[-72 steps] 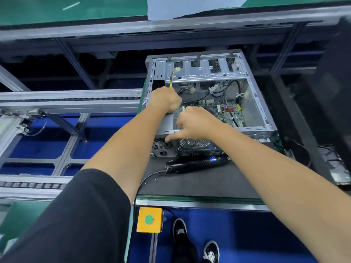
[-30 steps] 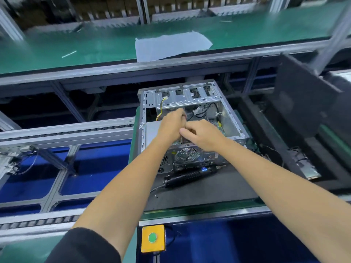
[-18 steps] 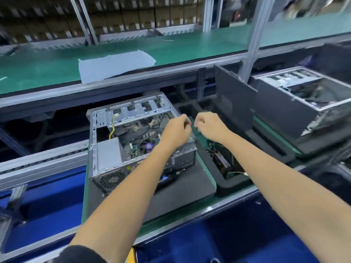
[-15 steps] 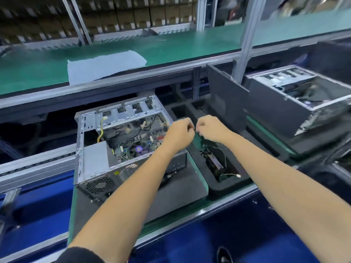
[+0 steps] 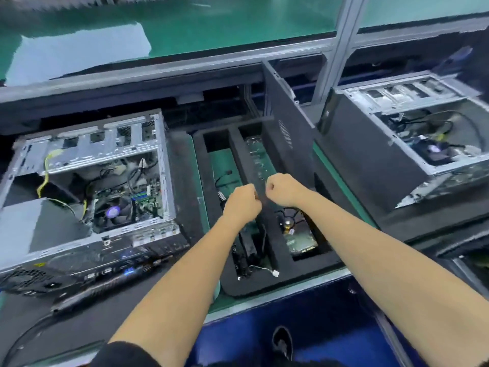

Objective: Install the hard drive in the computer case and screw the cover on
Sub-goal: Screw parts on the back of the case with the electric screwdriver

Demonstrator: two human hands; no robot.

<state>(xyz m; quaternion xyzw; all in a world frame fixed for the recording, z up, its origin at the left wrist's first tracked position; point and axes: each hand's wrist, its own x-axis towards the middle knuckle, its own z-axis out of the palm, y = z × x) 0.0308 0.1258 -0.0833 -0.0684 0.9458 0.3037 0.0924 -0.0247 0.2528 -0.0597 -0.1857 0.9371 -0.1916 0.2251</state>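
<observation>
The open computer case (image 5: 87, 181) lies at the left, its motherboard and cables showing. To its right is a black foam tray (image 5: 280, 260), and a hard drive (image 5: 300, 235) lies in its right compartment. A black cover panel (image 5: 287, 139) leans upright behind the tray. My left hand (image 5: 242, 203) and my right hand (image 5: 284, 189) hover over the tray's middle divider, close together. Both are curled into fists with their backs toward me. Nothing shows in either hand, and the fingertips are hidden.
A black electric screwdriver (image 5: 105, 290) with its cord lies on the mat in front of the case. A second open case (image 5: 397, 144) stands at the right. The tray's left compartment holds black parts and a cable with a white plug (image 5: 275, 273). A metal post (image 5: 336, 46) rises behind.
Both hands left the inside of the case and moved right, over the foam tray. My view swung right with them, so the case now sits at the left.
</observation>
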